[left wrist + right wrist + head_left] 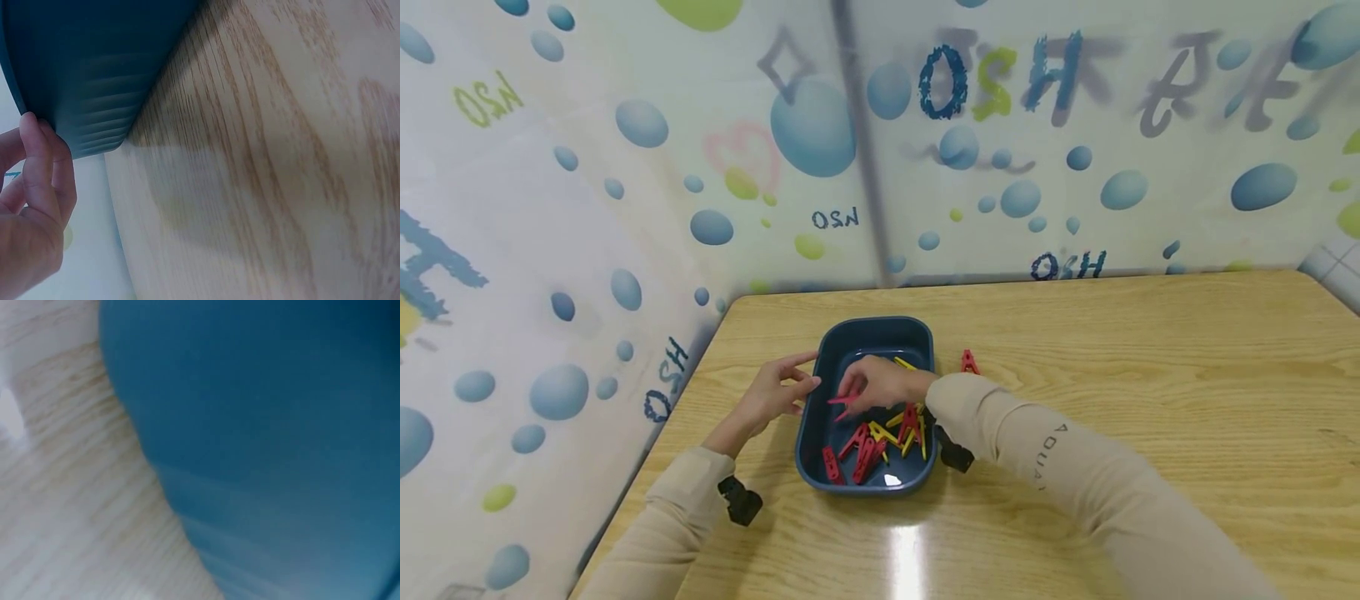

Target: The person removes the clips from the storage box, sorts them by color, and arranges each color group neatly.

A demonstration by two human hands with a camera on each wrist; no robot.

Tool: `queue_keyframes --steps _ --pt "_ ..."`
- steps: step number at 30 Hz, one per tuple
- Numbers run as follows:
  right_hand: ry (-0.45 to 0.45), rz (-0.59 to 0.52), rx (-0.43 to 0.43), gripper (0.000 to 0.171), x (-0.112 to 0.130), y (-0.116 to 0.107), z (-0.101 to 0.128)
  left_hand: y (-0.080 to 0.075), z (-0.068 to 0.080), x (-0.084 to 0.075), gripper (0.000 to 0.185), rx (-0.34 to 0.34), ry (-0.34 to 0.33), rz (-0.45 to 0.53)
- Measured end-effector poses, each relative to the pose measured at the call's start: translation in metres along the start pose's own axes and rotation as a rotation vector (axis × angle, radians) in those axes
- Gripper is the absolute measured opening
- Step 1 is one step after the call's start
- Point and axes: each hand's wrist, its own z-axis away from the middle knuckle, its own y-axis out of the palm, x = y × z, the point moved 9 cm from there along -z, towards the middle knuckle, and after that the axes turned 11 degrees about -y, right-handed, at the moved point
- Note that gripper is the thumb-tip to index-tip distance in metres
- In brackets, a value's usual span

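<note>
Can't get much out of the right wrist view: mostly blurred blue side of the bin (872, 335), with some table (1150, 358) down the left. Way clearer from the head: deep blue, rounded corners, plus ribbing on the outside going by the left wrist. Tough to count the red pegs (867, 458) and yellow pegs (922, 437) inside, all overlapping toward the near end and partly covered by the right hand (880, 383) and sleeve (1045, 450). Pinching a pinkish-red peg (841, 401) in that hand, over the inside of the bin, legs poking out in a V and the rest lost behind fingertips. Touching the left rim with the left hand (769, 392), fingers spread and slightly bent; can't tell how firmly. Also spot a loose peg (969, 362), red, on the table just right of the bin, bottom cut off by the sleeve.
</note>
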Motion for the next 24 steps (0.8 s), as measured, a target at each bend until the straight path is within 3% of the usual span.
queue_keyframes --steps 24 --pt "-0.038 -0.009 -0.06 0.011 0.013 -0.035 0.023 0.0 0.0 0.001 0.049 0.0 -0.013 -0.001"
